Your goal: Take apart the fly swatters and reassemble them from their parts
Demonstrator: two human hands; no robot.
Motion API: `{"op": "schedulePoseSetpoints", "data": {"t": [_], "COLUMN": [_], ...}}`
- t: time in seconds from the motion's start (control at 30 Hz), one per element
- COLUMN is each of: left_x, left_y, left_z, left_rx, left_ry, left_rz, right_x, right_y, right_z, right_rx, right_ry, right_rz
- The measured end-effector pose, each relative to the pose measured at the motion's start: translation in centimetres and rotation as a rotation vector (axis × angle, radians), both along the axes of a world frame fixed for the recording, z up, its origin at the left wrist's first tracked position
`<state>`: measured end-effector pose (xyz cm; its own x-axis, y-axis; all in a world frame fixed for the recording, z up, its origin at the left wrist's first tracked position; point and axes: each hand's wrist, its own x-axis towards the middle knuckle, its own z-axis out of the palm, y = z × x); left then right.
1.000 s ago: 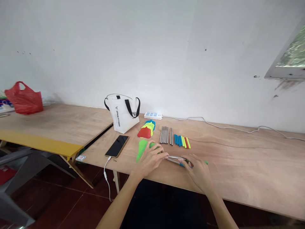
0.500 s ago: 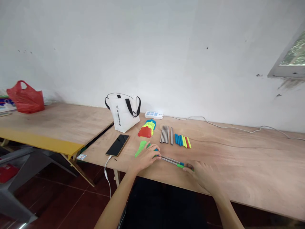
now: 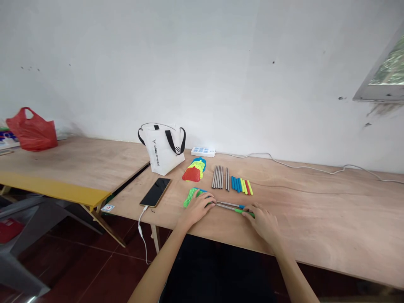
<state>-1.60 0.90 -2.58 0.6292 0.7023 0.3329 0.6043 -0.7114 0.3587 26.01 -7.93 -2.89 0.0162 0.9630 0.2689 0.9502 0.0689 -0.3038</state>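
My left hand (image 3: 198,208) rests on the head end of a green fly swatter (image 3: 190,196), fingers closed around where the metal rod (image 3: 227,205) meets the mesh. My right hand (image 3: 262,218) grips the green handle (image 3: 242,210) at the rod's other end. The swatter lies flat near the front edge of the plywood table (image 3: 315,219). A second, blue-handled rod seems to lie alongside it.
Behind the hands lie a row of metal rods (image 3: 218,177), coloured plastic handles (image 3: 241,186) and a stack of swatter heads (image 3: 194,171). A phone (image 3: 155,192) on a cable, a white tote bag (image 3: 163,149), a power strip (image 3: 203,152) and a red bag (image 3: 31,129) are at left.
Both hands have shifted the swatter slightly away from the table's front edge and levelled it; my right hand has closed over the green handle end.
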Motion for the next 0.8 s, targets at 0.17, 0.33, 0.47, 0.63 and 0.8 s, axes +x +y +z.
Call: {"op": "schedulePoseSetpoints", "data": {"t": [0.17, 0.33, 0.47, 0.63, 0.8], "left_x": [0.3, 0.3, 0.4, 0.5, 0.6], "left_y": [0.2, -0.1, -0.3, -0.5, -0.5], "left_z": [-1.0, -1.0, -0.9, -0.4, -0.4], "left_rx": [0.025, 0.073, 0.086, 0.088, 0.114], "left_ry": [-0.009, -0.022, -0.019, -0.028, -0.032], "left_rz": [0.037, 0.045, 0.066, 0.113, 0.149], "right_x": [0.4, 0.6, 0.9, 1.3, 1.5], "right_y": [1.0, 1.1, 1.4, 1.8, 1.9], "right_z": [-1.5, -2.1, -2.5, -3.1, -3.4], "right_rx": [0.156, 0.17, 0.207, 0.227, 0.229], "right_ry": [0.05, 0.052, 0.038, -0.003, -0.03], "right_rz": [0.005, -0.008, 0.04, 0.054, 0.0]}}
